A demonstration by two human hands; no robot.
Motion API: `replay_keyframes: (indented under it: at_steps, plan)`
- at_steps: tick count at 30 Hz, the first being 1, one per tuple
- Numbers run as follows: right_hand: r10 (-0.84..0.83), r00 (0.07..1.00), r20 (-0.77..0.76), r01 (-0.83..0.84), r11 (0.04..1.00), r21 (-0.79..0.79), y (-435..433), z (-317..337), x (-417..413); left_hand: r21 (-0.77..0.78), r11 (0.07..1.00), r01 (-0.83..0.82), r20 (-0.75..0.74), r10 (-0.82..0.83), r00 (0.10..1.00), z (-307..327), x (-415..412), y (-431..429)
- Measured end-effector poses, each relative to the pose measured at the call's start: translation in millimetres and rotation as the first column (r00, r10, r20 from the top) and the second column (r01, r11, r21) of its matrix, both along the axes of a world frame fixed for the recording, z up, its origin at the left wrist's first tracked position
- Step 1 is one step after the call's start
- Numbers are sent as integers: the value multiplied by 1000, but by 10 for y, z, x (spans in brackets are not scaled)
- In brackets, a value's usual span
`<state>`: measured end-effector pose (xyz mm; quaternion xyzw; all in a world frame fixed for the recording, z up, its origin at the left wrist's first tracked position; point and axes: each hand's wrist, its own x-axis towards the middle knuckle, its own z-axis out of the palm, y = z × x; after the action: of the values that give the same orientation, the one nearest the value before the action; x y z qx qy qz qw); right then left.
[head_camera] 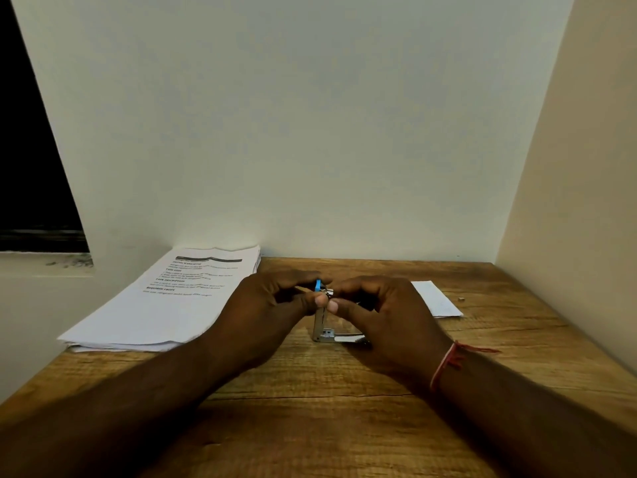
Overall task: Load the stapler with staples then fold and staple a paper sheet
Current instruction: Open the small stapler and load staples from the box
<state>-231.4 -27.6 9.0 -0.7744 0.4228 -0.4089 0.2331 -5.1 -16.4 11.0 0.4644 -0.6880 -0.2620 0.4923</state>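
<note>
Both hands are meeting over the counter point(310, 408), the left hand point(272, 305) and right hand point(382, 315) pinching the opened stapler point(322, 319). Its metal arm is standing upright, blue tip topmost, base lying rightward. A paper stack point(165, 305) is lying left; a folded sheet point(437, 300) right.

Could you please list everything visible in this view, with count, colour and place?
Stapler: one, metal with a blue top, swung open, table centre, between both hands.
Paper stack: one, white with black print, table's back left.
Folded paper: one, white, right of the hands.
Small object: one, too small to identify, right of the folded paper.
Table: one, brown wood grain.
Walls: pale, behind and right.
Thread bracelet: one, red, right wrist.
Left hand: on the stapler's top.
Right hand: on the stapler.
</note>
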Motion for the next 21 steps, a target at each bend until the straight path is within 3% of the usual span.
replay_keyframes:
  at_steps: [7,21]
  plan:
    - [-16,993,114,11,999,42,8,10,48,-21,999,47,6,-47,999,41,-25,57]
    - [-81,995,63,85,994,-63,73,1,102,-41,999,11,-43,-13,999,63,-91,67]
